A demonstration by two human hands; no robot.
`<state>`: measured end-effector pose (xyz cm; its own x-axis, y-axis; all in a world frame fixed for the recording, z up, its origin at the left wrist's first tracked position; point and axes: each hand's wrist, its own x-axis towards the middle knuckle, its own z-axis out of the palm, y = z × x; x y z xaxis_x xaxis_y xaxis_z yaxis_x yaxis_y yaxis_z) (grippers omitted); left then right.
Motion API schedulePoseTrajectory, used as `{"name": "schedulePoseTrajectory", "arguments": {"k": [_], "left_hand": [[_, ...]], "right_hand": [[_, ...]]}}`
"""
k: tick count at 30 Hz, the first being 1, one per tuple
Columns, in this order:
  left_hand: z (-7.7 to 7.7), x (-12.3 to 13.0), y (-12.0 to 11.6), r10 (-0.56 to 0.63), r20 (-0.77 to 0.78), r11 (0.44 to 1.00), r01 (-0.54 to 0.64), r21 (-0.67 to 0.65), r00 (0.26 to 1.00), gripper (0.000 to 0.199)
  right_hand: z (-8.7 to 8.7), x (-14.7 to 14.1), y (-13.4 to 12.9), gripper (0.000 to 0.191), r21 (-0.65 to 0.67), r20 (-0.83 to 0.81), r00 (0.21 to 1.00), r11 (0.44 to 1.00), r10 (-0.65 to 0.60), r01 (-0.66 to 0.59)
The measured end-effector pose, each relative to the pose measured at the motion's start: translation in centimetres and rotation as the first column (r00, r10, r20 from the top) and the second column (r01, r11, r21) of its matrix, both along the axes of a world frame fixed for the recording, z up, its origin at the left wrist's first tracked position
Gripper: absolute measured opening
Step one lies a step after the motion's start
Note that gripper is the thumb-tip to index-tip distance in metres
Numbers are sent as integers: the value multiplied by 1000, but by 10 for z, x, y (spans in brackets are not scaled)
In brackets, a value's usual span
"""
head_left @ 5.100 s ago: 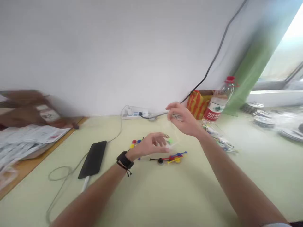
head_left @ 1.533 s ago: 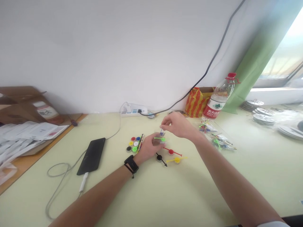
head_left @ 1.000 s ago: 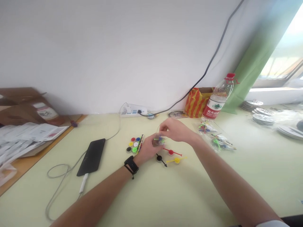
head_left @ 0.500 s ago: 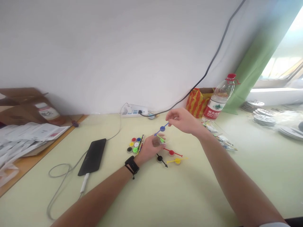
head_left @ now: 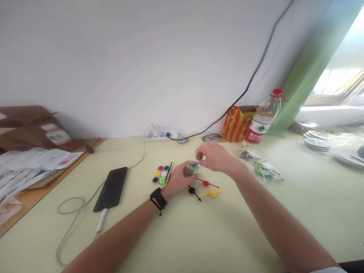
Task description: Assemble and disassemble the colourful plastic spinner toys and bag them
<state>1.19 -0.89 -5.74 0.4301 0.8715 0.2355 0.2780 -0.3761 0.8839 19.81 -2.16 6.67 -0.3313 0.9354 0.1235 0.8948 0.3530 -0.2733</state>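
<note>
My right hand (head_left: 214,157) pinches one end of a blue arrow spinner (head_left: 194,167), low over my left hand. The fingers of my left hand (head_left: 182,177) curl around a clear bag, with a green arrow spinner (head_left: 193,170) by the fingertips. Just right of that hand lie a red spinner (head_left: 206,183), a black spinner (head_left: 192,190) and a yellow spinner (head_left: 213,193). Several coloured round pieces (head_left: 160,173) sit left of my left hand beside a bundle of thin sticks (head_left: 170,173).
A black phone (head_left: 110,189) with a cable lies at the left. Behind are a power strip (head_left: 160,133), glasses (head_left: 212,137), a striped bag (head_left: 235,124) and a water bottle (head_left: 260,121). Filled plastic bags (head_left: 264,171) and stacked discs (head_left: 317,144) lie right.
My right hand has moved down toward my left hand, bringing the blue spinner into the space between the left fingers. The left hand has hardly moved.
</note>
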Motion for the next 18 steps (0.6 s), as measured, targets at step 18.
{"name": "schedulePoseTrajectory", "arguments": {"k": [18], "left_hand": [[-9,-2,11,80,240,986,-41,-163,967,69]], "right_hand": [[-4,14,14,15,32,-219,949,974,226,-224]]}}
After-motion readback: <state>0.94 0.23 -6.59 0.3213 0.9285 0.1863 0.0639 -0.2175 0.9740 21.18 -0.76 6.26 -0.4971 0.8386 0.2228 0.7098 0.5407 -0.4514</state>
